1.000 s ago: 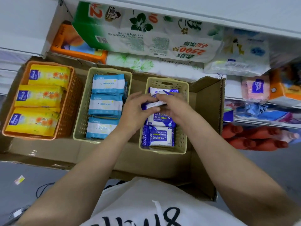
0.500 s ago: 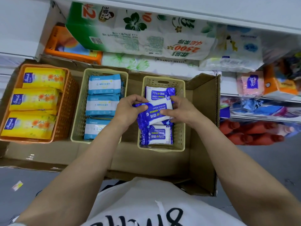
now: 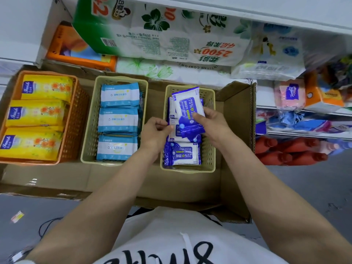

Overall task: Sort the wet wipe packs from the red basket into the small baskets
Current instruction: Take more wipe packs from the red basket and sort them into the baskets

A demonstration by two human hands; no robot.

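The right hand (image 3: 207,122) grips one blue alcohol wipe pack (image 3: 188,109), tilted over the right beige basket (image 3: 209,149). The left hand (image 3: 155,133), fingers curled, pinches a pack edge there. Two more blue packs show beneath, partly hidden. Three light-blue packs (image 3: 118,121) fill the middle basket (image 3: 89,130); three yellow packs (image 3: 36,113) fill the orange basket (image 3: 74,119).

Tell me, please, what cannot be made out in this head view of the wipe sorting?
- The red basket: it is nowhere in the head view.
- The pack at the far end of the right beige basket: hidden by the tilted blue pack that the right hand holds.
- What the left hand pinches: its fingers cover the spot.
- How deep the light blue packs stack: only the top layer shows.
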